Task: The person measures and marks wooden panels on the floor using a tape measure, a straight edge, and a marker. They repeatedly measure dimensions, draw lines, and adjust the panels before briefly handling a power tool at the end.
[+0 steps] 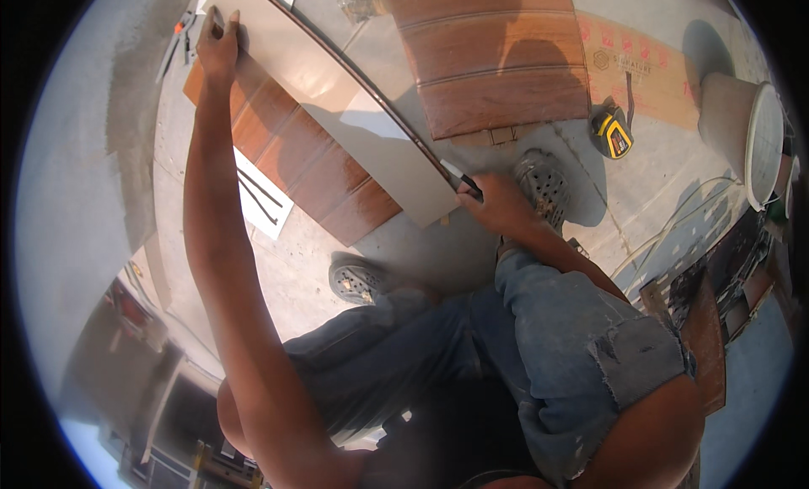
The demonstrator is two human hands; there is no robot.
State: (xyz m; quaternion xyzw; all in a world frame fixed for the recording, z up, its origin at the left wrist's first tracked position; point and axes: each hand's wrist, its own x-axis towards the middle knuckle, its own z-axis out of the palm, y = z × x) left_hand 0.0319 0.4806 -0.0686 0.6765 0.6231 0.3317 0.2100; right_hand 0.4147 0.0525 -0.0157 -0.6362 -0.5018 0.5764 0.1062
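A long beige panel (324, 93) lies slantwise before me, with a thin dark strip (362, 80) along its right edge. At its far left end, my left hand (219, 49) rests with thumb and finger spread apart on the surface. My right hand (499, 204) is closed around a slim tool with a black handle and a pale, blade-like tip (455, 172). That tip is beside the panel's near right corner; whether it touches the strip I cannot tell. Under the panel, a brown wood-grain board (295, 152) sticks out on the left.
Another wood-grain board (497, 64) lies beyond, by flattened cardboard (645, 72). A yellow-black tape measure (613, 133) is right of it, near a bucket (742, 131) and cable (674, 219). Dark strips mark a white sheet (261, 198) at left. Orange-handled pliers (179, 36) lie far left.
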